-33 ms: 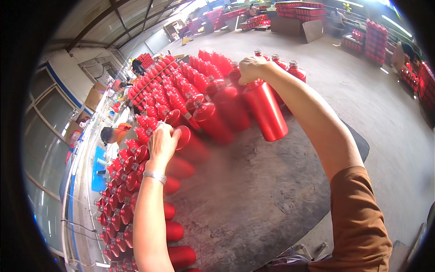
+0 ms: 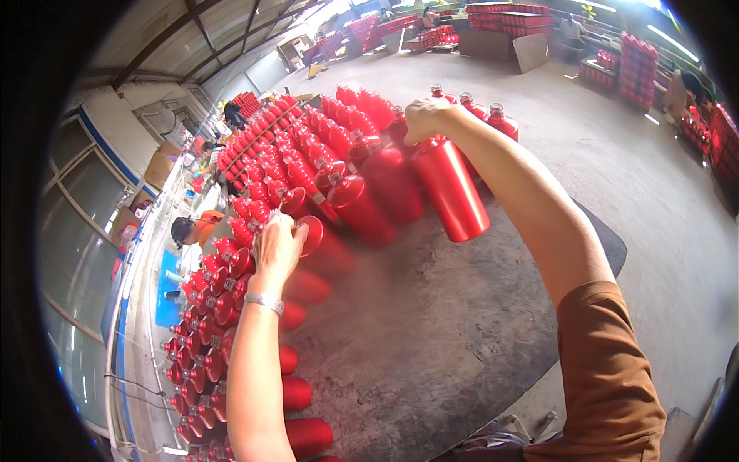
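Note:
My right hand (image 2: 428, 121) is closed round the top of a shiny red bottle (image 2: 456, 196), whose neck is hidden in the fingers. The bottle leans, its base toward me over the dark tabletop. Farther left, my left hand (image 2: 277, 245) grips the neck end of another red bottle (image 2: 312, 236), its fingers partly hidden behind the hand. Around both hands stand many red bottles with clear necks, such as one red bottle (image 2: 358, 206) between the hands and another red bottle (image 2: 503, 123) just beyond my right forearm.
The worn dark table (image 2: 400, 331) has a rounded right corner. Dense rows of bottles (image 2: 208, 339) line its left side. A person (image 2: 202, 229) in orange sits beyond them, beside a blue board (image 2: 167, 289). Stacks of red bottles (image 2: 637, 69) stand across the grey floor (image 2: 608, 146).

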The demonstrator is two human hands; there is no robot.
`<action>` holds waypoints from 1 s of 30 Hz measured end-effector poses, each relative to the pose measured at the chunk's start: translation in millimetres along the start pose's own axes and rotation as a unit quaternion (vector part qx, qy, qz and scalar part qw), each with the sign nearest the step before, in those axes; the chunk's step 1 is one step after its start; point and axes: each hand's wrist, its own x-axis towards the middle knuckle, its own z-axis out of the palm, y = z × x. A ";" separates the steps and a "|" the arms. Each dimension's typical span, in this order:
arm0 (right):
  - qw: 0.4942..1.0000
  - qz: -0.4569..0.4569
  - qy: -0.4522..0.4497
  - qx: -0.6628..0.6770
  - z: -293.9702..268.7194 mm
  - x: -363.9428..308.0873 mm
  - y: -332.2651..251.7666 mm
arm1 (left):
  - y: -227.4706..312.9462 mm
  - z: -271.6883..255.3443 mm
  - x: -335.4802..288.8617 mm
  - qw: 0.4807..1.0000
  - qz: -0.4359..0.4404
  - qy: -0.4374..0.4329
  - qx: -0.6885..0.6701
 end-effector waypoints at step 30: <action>0.988 0.139 -0.061 -0.021 -3.2 -67.9 46.8 | 62.3 -56.8 -58.7 0.989 0.064 -0.096 -0.091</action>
